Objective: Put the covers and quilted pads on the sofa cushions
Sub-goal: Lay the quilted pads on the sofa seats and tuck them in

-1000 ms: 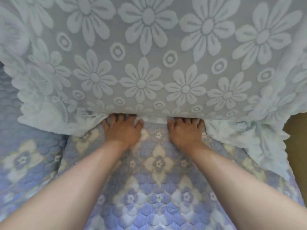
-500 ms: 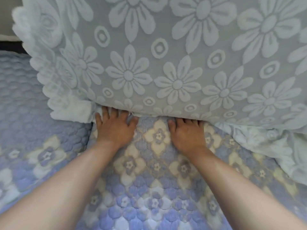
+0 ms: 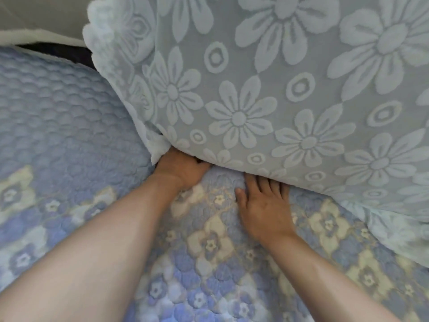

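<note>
From my head camera, a pale blue lace cover with raised white daisy flowers (image 3: 290,101) fills the upper right of the frame, draped over a back cushion, its scalloped edge running down the upper left side. Below it, a quilted pad in lavender blue with cream flower patches (image 3: 209,240) spreads across the lower centre and right. A second quilted pad in plain lavender blue with a flowered border (image 3: 58,117) lies at the left.

My left hand (image 3: 180,169) is at centre frame, pushed in where the lace cover meets the pad; its fingers are hidden under the cover, so I cannot tell whether they clutch anything. My right hand (image 3: 262,205) lies just right of it, flat on the flowered pad, fingers straight and relaxed, their tips touching the cover's lower edge.
</note>
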